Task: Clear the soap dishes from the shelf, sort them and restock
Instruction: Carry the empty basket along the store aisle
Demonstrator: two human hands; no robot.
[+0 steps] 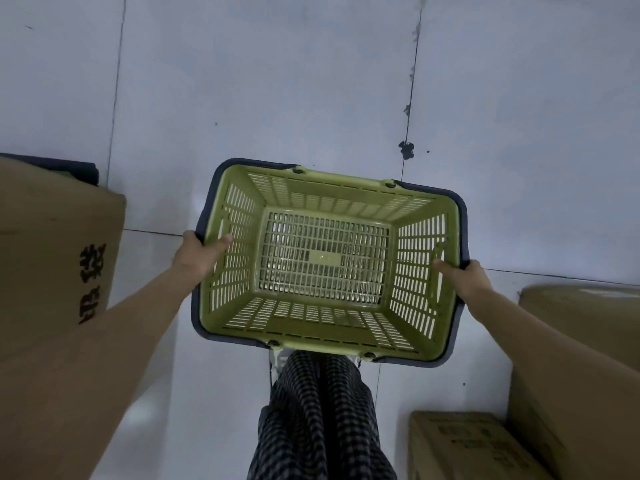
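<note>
Looks like a shop's back room or stock area here: a green plastic shopping basket (325,261) with dark fold-down handles, the slotted kind customers carry down an aisle, sits over a floor (270,81) of big pale tiles with dark, chipped grout lines. Sealed brown cardboard cartons crowd in on both sides, a tall carton (52,244) at the left with bold printed characters down its face, and printed cartons (464,448) stacked at the right, goods boxed in bulk
</note>
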